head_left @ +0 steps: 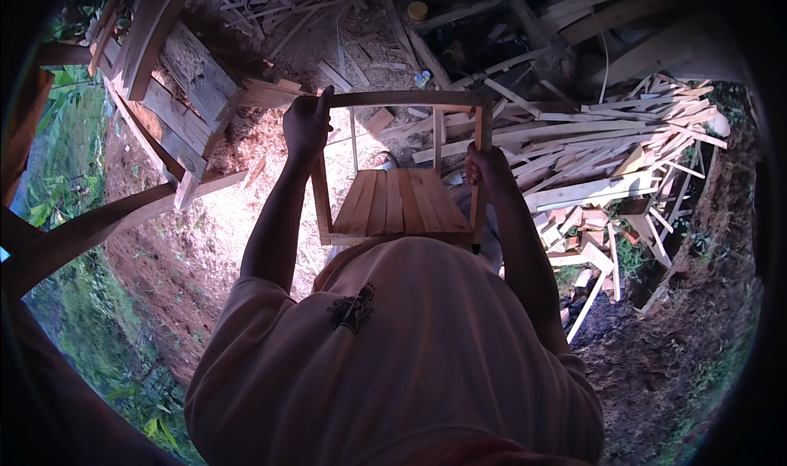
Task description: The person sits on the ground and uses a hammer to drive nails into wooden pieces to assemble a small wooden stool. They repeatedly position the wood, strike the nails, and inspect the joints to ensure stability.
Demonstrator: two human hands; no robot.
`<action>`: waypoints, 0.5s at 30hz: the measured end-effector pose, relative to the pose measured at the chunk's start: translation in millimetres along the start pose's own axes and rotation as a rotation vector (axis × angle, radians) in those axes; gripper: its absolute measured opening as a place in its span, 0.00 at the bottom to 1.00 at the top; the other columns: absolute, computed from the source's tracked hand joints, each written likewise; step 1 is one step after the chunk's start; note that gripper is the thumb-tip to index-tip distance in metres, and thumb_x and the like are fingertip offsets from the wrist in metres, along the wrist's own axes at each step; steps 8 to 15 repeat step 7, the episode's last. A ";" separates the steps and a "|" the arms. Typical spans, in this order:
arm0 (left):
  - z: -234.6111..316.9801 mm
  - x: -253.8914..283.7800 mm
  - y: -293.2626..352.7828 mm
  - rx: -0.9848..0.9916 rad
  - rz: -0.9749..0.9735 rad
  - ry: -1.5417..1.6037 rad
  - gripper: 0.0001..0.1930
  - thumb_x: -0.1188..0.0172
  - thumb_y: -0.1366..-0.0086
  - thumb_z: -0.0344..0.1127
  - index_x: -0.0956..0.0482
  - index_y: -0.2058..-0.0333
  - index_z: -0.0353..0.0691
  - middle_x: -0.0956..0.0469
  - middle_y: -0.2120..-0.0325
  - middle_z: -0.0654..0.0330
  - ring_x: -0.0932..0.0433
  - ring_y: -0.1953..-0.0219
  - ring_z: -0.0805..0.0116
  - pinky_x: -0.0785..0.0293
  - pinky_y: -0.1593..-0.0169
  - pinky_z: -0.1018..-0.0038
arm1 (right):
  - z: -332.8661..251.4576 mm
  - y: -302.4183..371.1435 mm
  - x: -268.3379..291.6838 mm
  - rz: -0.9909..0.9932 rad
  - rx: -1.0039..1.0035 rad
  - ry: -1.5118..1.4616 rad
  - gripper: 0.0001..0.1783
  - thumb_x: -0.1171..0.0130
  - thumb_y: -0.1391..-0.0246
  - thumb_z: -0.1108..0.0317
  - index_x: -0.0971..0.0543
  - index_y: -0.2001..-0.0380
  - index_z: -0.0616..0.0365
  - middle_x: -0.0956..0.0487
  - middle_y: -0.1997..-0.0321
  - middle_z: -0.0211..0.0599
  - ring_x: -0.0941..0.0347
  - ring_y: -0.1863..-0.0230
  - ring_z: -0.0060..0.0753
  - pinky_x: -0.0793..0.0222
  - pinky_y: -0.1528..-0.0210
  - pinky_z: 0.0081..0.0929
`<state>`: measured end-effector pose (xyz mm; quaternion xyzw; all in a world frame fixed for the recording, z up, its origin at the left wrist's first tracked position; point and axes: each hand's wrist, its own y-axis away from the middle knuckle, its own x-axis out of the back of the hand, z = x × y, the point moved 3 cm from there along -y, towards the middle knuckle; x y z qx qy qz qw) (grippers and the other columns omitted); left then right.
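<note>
In front of my body is a wooden frame with a slatted panel [402, 202], shaped like a small chair or stool. Its top bar [406, 99] runs across between two upright posts, and thinner uprights show behind. My left hand [306, 128] is closed around the frame's upper left corner. Lower down on the other side, my right hand [489, 171] grips the right post [482, 130]. The slats lie side by side at the frame's lower part, close to my shirt. The frame's bottom is partly hidden by my body.
A rough plank workbench [176, 97] stands at the left, above a curved-looking beam [123, 224]. Piled wooden strips [590, 138] lie to the right, with offcuts below. Sawdust and scraps cover the ground ahead. A yellow-lidded container [417, 11] stands far off.
</note>
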<state>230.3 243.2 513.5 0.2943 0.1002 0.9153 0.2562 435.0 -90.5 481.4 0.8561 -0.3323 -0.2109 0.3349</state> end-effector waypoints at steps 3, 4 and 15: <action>-5.0 2.8 -0.4 -0.028 0.037 0.038 0.31 0.33 0.30 0.61 0.17 0.65 0.31 0.18 0.79 0.56 0.17 0.79 0.71 0.21 0.71 0.71 | -4.5 4.1 -7.0 0.033 0.022 0.007 0.20 0.43 0.29 0.56 0.32 0.76 0.49 0.34 0.83 0.24 0.35 0.83 0.22 0.35 0.76 0.28; -11.4 2.9 -3.1 -0.002 0.027 0.121 0.30 0.34 0.30 0.62 0.17 0.64 0.31 0.18 0.79 0.56 0.17 0.79 0.70 0.21 0.71 0.72 | -8.0 6.3 -11.4 0.055 0.026 0.013 0.20 0.42 0.29 0.56 0.32 0.76 0.50 0.34 0.83 0.24 0.35 0.83 0.22 0.35 0.76 0.28; -30.8 4.6 -18.0 0.048 -0.049 0.370 0.30 0.35 0.29 0.61 0.17 0.59 0.33 0.17 0.77 0.55 0.16 0.78 0.68 0.20 0.71 0.73 | -6.7 5.5 -11.6 0.103 0.066 0.033 0.20 0.38 0.31 0.52 0.30 0.73 0.51 0.33 0.84 0.25 0.34 0.84 0.23 0.35 0.76 0.29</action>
